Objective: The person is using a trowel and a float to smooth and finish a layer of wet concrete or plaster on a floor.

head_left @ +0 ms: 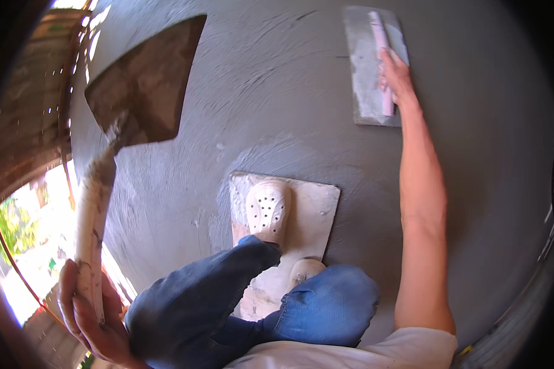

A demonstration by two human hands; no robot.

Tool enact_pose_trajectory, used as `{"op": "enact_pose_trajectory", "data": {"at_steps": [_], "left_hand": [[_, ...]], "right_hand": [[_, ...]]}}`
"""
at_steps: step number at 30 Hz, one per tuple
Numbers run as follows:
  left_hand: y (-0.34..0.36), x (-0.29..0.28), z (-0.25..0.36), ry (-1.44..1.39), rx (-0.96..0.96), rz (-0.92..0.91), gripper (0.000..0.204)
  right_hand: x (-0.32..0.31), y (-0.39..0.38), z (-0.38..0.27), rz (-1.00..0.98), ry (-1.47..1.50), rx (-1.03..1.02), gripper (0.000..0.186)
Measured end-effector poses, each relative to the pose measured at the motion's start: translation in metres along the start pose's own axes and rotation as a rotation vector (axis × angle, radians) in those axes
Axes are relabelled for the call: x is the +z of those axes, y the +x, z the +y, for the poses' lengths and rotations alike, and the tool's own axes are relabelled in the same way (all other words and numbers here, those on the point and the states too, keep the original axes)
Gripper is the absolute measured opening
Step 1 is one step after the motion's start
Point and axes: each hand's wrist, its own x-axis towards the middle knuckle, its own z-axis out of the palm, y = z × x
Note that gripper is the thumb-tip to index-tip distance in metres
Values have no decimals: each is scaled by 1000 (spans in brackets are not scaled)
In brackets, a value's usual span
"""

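The left hand (101, 338), fingers curled about the pale handle (91, 240), seemingly the surest hold, carries a broad-bladed trowel (148, 86), likely stiff and blade-heavy, while the right hand (396, 77) wraps the pink bar (377, 29) of a flat float (364, 67), probably light, on the grey floor (271, 92).

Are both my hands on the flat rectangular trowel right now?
No, only your right hand grips the rectangular trowel, while your left hand holds a separate wide-bladed trowel.

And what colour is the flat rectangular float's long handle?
The long handle is pale pink; see the head view.
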Motion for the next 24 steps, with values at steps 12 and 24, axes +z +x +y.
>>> {"op": "enact_pose_trajectory", "data": {"at_steps": [12, 24], "left_hand": [[-18, 7, -5, -61, -92, 262, 46], [-14, -6, -24, 395, 259, 136, 42]], "right_hand": [[295, -92, 55, -1014, -646, -546, 39], [194, -44, 33, -611, -627, -501, 32]]}}
